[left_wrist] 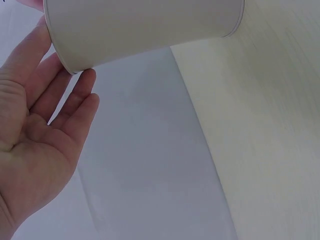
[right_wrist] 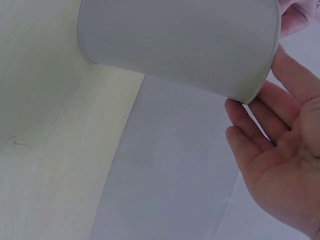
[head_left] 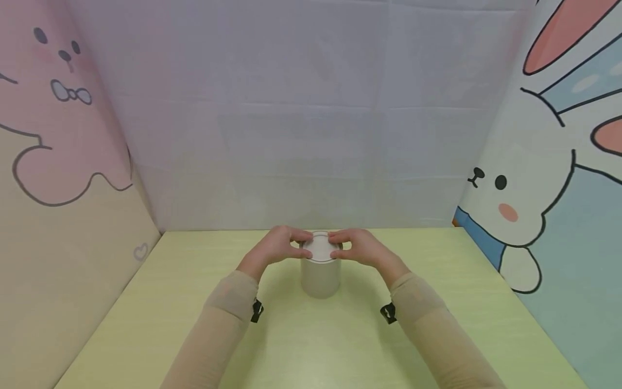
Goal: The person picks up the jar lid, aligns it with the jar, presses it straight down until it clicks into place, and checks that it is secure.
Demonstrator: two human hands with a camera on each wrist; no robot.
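A pale cylindrical can (head_left: 320, 280) stands upright on the table, toward its far edge. Its round white lid (head_left: 320, 247) faces up, with a thin line around the rim. From the left, my left hand (head_left: 277, 246) grips the lid's edge, thumb on the near side and fingers on the far side. My right hand (head_left: 366, 249) mirrors it from the right. In the left wrist view the plain side of the can (left_wrist: 145, 30) shows, fingers touching its top rim. The right wrist view shows the can (right_wrist: 180, 45) held at the same rim.
The light yellow-green table (head_left: 184, 324) runs back to a pale wall sheet (head_left: 301, 135). A cartoon-printed panel (head_left: 63, 227) stands along the left edge, and another panel with a rabbit (head_left: 525, 205) along the right. Dark straps (head_left: 389, 312) show at the wrists.
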